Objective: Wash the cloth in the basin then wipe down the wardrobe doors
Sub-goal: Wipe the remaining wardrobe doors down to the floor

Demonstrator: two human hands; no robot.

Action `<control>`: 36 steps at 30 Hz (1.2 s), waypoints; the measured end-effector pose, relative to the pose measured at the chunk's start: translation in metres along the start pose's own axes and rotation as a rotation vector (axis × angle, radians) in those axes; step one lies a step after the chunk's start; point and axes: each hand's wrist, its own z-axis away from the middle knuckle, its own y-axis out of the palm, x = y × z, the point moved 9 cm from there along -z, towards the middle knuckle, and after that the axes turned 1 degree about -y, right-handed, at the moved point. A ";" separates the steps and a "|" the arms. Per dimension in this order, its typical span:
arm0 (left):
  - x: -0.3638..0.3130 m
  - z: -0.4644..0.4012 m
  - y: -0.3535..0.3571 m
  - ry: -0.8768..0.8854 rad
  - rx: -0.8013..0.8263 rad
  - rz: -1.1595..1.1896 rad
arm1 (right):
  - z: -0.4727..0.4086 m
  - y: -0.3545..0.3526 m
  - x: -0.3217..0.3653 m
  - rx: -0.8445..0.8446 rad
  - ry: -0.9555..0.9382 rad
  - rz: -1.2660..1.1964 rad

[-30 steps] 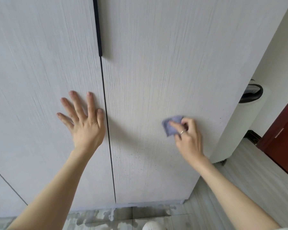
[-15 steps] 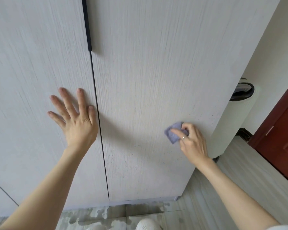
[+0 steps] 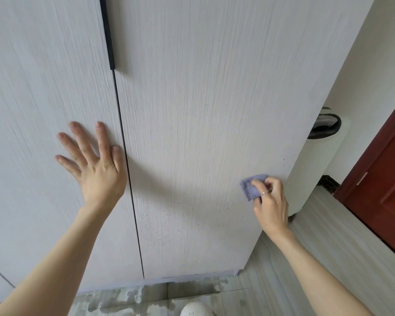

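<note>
A folded purple-grey cloth (image 3: 252, 185) was pressed on the right pale wood-grain wardrobe door (image 3: 203, 124), near its right edge and low on the panel.

The right hand (image 3: 270, 201) held the cloth with curled fingers; the fingertips (image 3: 257, 184) lay on top of the cloth and pushed it against the door, and a thin silver ring (image 3: 263, 193) sat on one finger. The left hand (image 3: 96, 165) lay flat on the left pale wood-grain wardrobe door (image 3: 43, 106), its fingers straight and spread apart, holding nothing; the thumb was just beside the dark gap between the two doors. A long black bar handle (image 3: 107, 33) ran along the upper part of this gap. Below the doors, the grey tiled floor (image 3: 328, 242) showed wet patches near the wardrobe's bottom edge. A dark red wooden door (image 3: 383, 179) stood at the right.
</note>
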 end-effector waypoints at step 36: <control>0.011 0.018 0.018 0.020 -0.103 0.058 | 0.086 0.050 -0.064 0.101 0.431 -0.090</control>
